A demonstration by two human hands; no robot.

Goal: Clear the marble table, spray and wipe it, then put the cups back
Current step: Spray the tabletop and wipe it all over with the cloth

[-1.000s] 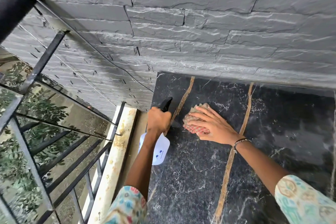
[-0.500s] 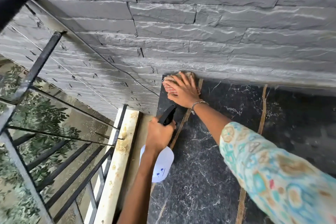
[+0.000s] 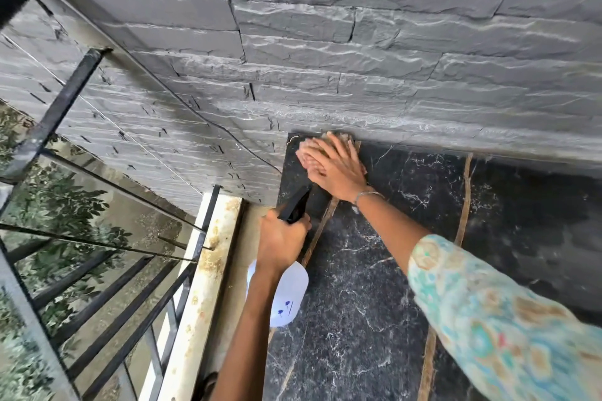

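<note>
Rough slate blocks, grey and split-faced with ragged horizontal ridges, make up the wall (image 3: pixel 325 42) that fills the upper frame and runs down toward 8 o'clock. At the far left a black metal railing (image 3: pixel 107 273) of flat bars stands before glass panes, with green foliage beyond; a pale, rust-stained stone ledge (image 3: pixel 202 286) runs beside it along the floor edge.

Next comes the left hand (image 3: pixel 281 242), its forearm rising from 6 o'clock. Its fingers are curled round the neck of a spray bottle (image 3: pixel 286 296) — a translucent white plastic body with small blue marks hanging below the fist, a black nozzle pointing up toward 1 o'clock. Bottle and fist hover at the left edge of the marble table (image 3: pixel 358 319), a polished black slab veined in white and crossed by thin tan inlay strips.

At the slab's far left corner, hard against the wall, the right hand (image 3: pixel 337 172) lies flat, palm down, fingers straight and slightly spread, pointing to about 10 o'clock. It presses a crumpled pinkish cloth (image 3: pixel 306 153), which is mostly hidden under the palm and shows only beyond the fingertips and at the edges. A thin metal bracelet (image 3: pixel 366 195) circles the wrist — behind it the forearm runs down to 4 o'clock into a loose sleeve (image 3: pixel 495 319) printed in turquoise, cream and ochre
</note>
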